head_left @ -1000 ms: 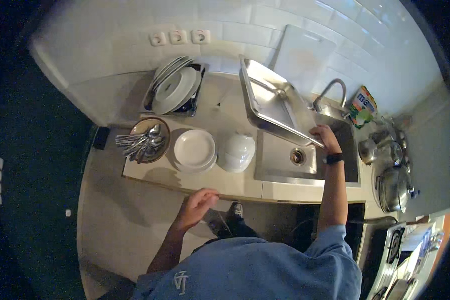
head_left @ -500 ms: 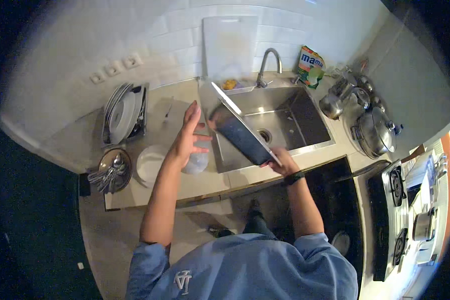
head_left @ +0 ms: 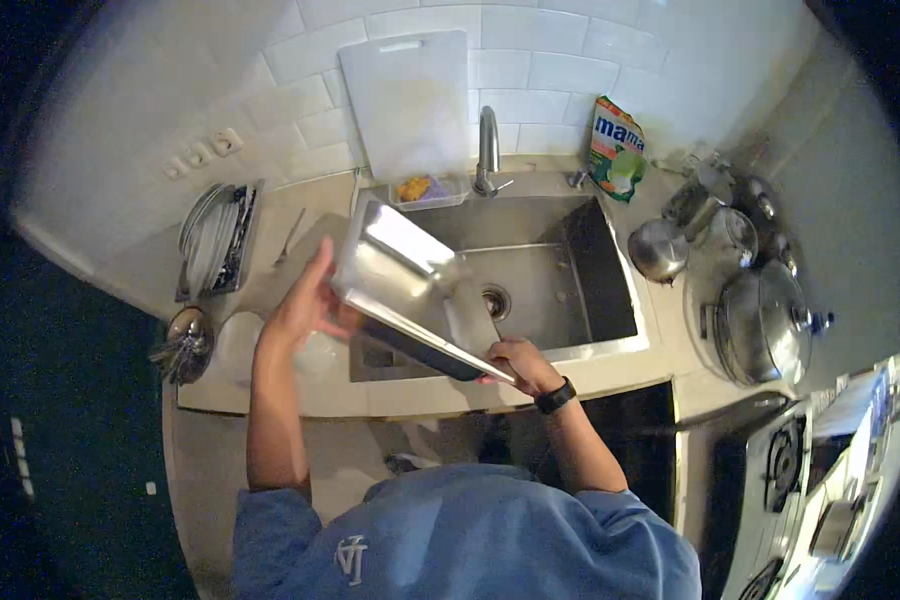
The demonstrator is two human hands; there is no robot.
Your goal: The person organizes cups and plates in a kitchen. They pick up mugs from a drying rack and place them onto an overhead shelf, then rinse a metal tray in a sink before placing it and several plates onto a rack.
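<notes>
A rectangular metal pan, shiny inside and dark on its outer side, is held tilted over the left part of the sink. My right hand grips its near right corner, with the thumb on top. At the pan's left end is my left hand, thumb stretched up and apart from the fingers. Those fingers are slightly blurred at the pan's side; whether they press on it I cannot tell. Below the left hand, a translucent container and a white plate lie on the counter.
A faucet rises behind the sink, near a clear tray and a white cutting board. Left stand a plate rack and a cutlery holder. Right are a detergent pouch, metal pots and a stove.
The pan has turned so its shiny inside faces up, and it has shifted left and nearer. My left hand has moved left and down, beside the pan's end. The view has shifted too.
</notes>
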